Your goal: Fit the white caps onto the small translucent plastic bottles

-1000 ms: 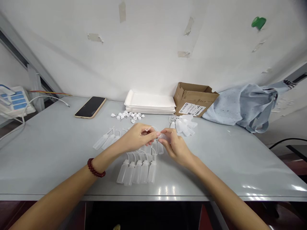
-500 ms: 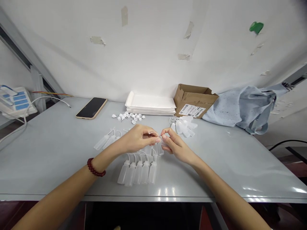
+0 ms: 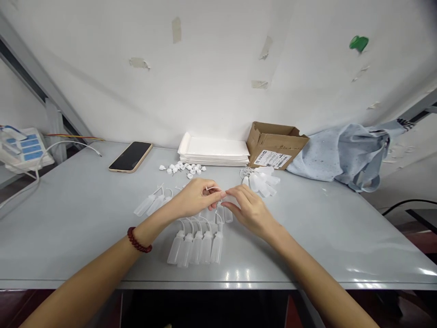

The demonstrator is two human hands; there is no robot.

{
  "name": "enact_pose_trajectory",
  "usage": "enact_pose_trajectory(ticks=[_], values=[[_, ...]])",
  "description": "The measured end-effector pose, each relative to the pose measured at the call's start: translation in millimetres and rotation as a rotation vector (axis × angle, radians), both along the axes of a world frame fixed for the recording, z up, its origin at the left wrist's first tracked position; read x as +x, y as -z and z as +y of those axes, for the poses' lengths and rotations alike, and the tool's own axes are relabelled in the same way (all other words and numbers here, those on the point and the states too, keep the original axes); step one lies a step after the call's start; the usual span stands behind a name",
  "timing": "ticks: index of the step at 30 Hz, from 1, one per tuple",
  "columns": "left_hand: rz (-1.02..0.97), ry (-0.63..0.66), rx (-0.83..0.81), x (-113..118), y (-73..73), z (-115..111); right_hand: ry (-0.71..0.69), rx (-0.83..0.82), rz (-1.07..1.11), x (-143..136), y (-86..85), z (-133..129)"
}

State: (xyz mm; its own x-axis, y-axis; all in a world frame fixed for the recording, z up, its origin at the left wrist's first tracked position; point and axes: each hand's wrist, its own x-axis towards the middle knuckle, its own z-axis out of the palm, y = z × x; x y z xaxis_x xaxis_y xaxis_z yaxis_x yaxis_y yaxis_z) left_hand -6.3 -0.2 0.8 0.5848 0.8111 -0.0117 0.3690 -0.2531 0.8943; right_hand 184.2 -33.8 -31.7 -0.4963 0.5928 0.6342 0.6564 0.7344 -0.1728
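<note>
My left hand [image 3: 196, 199] is closed in a pinch on a thin white curved tube [image 3: 214, 187] that sticks up over its fingers. My right hand [image 3: 251, 208] meets its fingertips, with thumb and forefinger curled round a small translucent plastic bottle [image 3: 232, 199] that is mostly hidden. Below the hands, several bottles with curved tubes [image 3: 196, 248] lie in a row on the table. Others [image 3: 145, 205] lie left of my left wrist, and a few more show partly under the fingers. A pile of bottles [image 3: 261, 182] lies beyond my right hand.
Small white caps [image 3: 191, 169] are scattered in front of a stack of white padded envelopes [image 3: 215, 148]. To their right stand an open cardboard box [image 3: 276, 148] and a light blue cloth bag [image 3: 337, 152]. A phone [image 3: 130, 157] and a white cable [image 3: 73, 140] lie at the left on the grey table [image 3: 85, 218].
My right hand has turned and shifted its fingers against the bottle, its thumb moving lower and left. The left hand keeps its pinch in nearly the same place. The view has tilted slightly.
</note>
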Motion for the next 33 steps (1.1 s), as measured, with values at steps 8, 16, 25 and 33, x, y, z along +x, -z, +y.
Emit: enact_pose_trajectory(ticks=[8, 16, 25, 33], values=[[-0.139, -0.008, 0.022, 1.4, 1.7, 4.3, 0.077, -0.163, 0.198, 7.8, -2.3, 3.0], [0.161, -0.442, 0.272, -26.5, 14.7, 42.1, 0.558, -0.065, 0.129, 60.7, 8.0, 42.3], [0.644, -0.246, 0.640, -37.6, 35.1, 54.8, 0.742, -0.109, 0.078, 76.7, 11.1, 56.0], [0.712, -0.228, 0.629, -44.3, 43.6, 62.0, 0.727, -0.114, 0.073, 78.3, 15.0, 57.5]])
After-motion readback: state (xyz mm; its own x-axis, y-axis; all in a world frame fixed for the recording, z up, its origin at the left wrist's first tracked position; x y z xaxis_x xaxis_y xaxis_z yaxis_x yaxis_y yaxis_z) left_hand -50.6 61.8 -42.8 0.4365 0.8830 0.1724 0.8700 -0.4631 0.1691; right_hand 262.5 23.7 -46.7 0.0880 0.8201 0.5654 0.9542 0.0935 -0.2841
